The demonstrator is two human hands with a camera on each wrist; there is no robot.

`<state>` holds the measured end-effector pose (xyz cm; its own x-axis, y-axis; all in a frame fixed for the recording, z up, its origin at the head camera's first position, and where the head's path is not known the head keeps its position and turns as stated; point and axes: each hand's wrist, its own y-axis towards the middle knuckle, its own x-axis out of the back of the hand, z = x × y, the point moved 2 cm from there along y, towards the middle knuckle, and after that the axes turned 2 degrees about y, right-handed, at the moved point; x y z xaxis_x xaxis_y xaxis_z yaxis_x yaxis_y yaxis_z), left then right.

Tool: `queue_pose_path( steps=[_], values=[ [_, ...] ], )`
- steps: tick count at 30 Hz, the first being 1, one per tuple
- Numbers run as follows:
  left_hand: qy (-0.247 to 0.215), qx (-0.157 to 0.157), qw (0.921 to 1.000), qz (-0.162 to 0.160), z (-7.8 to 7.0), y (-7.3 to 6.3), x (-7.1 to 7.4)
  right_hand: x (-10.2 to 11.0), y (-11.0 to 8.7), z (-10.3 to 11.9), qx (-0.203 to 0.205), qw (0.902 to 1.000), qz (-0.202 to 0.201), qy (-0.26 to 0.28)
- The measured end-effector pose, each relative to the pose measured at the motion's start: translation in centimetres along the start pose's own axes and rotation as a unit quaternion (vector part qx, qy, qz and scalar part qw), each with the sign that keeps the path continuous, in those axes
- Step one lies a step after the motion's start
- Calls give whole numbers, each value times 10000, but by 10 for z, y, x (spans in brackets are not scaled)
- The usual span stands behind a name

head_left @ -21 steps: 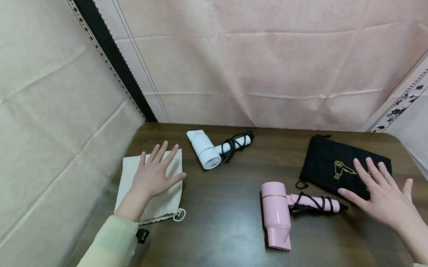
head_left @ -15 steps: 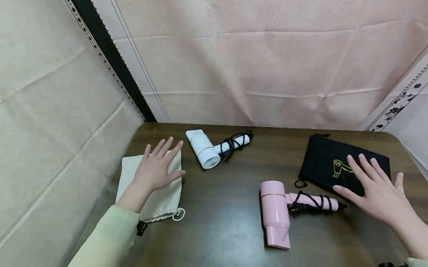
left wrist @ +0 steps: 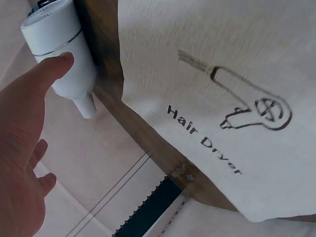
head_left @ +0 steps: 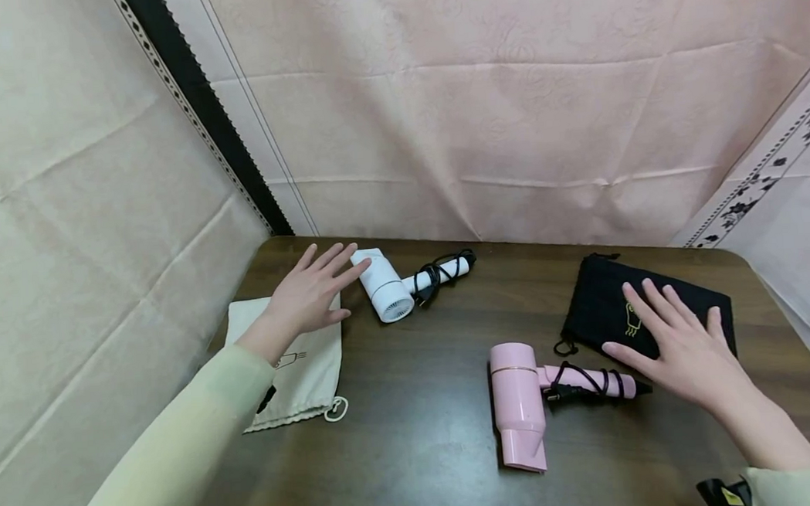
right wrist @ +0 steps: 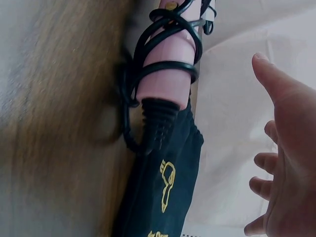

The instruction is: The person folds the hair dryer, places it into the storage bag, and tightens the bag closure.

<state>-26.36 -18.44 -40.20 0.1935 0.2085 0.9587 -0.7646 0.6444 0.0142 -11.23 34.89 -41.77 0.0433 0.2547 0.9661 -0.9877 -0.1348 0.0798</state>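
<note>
My left hand (head_left: 306, 298) hovers with spread fingers over the upper part of a cream drawstring pouch (head_left: 315, 378), its fingertips near a white hair dryer (head_left: 385, 289). In the left wrist view the pouch (left wrist: 207, 163) reads "Hair Dryer" beside a line drawing. On the right, my right hand (head_left: 690, 359) is held above a black drawstring pouch (head_left: 592, 296) with a yellow dryer print, fingers apart and nothing in them. Just left of it lies a pink hair dryer (head_left: 518, 401), its black cord (right wrist: 168, 71) wound round the handle. The white dryer's cord is wrapped likewise.
A dark wooden table (head_left: 414, 407) carries everything. Pale cloth walls (head_left: 474, 125) rise behind it and along the left, with another cloth (head_left: 806, 205) at the right edge.
My left hand has moved forward and right, from over the cream pouch toward the white dryer, uncovering part of the pouch's print. My right hand has shifted left over the black pouch.
</note>
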Motion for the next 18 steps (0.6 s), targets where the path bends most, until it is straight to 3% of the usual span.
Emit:
queue_pose_path(
  steps=[13, 18],
  values=[
    [509, -888, 9947, 120, -1, 27, 5, 0, 16, 22, 428, 9991, 13, 31],
    [647, -1022, 9925, 189, 0, 34, 3, -1, 21, 29, 558, 9984, 17, 40]
  ],
)
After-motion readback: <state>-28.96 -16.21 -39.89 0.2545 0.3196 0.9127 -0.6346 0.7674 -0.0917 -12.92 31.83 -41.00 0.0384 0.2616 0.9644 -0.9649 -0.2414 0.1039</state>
